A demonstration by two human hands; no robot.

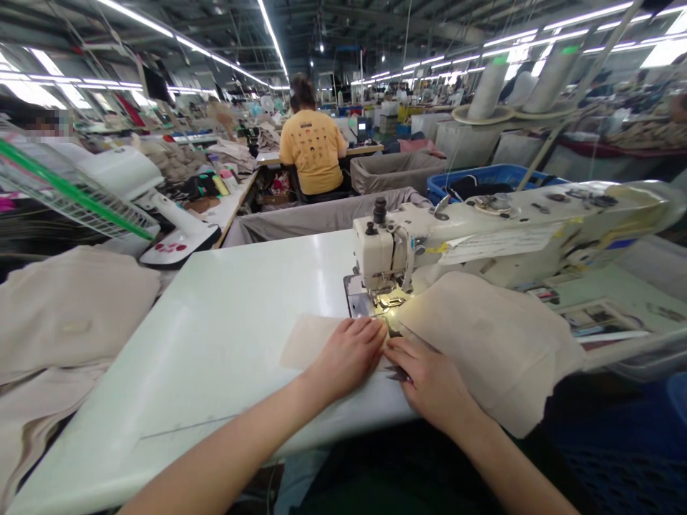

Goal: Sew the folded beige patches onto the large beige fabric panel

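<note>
My left hand is closed, its bunched fingers pressing a small beige fabric piece onto the table just in front of the sewing machine's presser foot. Close against it, my right hand is closed too, with dark pointed metal scissors tucked in it; most of them is hidden by the fingers. The right fingertips meet the cloth edge beside the left ones. A larger beige fabric panel spreads right of the needle and hangs over the table's front edge.
Beige cloth pieces are stacked at the left, beside a white fan. The pale table extends left of the machine. Behind are a grey cloth-lined bin, a blue basket and a seated person in yellow. Thread cones stand upper right.
</note>
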